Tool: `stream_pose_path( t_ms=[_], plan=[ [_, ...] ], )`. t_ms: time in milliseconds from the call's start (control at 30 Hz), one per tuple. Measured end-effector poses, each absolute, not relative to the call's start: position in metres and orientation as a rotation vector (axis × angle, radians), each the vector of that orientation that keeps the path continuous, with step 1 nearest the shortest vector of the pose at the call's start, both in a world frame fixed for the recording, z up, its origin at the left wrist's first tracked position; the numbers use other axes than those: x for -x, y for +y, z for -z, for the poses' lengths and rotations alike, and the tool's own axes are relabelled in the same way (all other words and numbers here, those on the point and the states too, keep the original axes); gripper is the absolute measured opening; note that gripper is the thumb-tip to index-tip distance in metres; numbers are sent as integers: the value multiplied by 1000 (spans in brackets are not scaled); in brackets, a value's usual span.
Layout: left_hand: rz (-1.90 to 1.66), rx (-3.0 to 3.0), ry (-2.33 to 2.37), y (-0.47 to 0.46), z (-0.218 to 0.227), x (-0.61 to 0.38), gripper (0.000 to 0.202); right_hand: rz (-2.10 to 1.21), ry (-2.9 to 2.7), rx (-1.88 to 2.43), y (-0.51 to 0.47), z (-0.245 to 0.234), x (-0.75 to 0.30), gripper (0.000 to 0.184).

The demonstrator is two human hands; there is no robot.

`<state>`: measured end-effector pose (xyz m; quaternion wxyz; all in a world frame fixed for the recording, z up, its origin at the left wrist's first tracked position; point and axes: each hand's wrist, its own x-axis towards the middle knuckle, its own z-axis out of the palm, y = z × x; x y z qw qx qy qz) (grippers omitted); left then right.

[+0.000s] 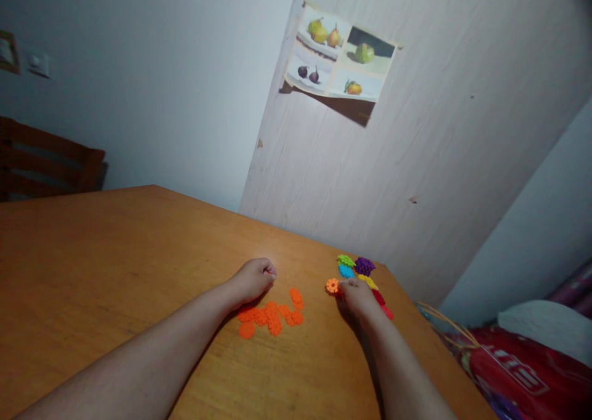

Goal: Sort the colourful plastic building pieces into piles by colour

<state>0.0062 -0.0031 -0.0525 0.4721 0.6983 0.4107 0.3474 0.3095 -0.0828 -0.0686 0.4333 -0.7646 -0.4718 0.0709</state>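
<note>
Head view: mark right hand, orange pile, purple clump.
Right hand (357,295): head view, back of the hand.
Orange pile (272,318): head view, middle of the spread.
Purple clump (365,266): head view, its middle.

This looks like a home, with a wooden bench (115,253), a slatted chair (50,155) at nine o'clock, a fruit poster (341,56) on the wall (351,173) at one and a red bag (522,364) at four.
</note>
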Motion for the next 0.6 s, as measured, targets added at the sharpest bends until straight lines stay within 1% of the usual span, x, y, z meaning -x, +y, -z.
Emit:
stream_pose_path(
  t_ms=[233, 400, 600],
  plan=[
    [-845, -1685, 1003, -4, 51, -6, 8, -86, -1315, 2024, -85, 56, -303, 19],
    [-845, -1668, 1001, -7, 49, -6, 6, -139, -1459, 2028, -90, 51, -297, 21],
    [-836, -1695, 1010, -4, 50, -6, 6, -150, -1550, 2015, -96, 50, -291, 9]
  ],
)
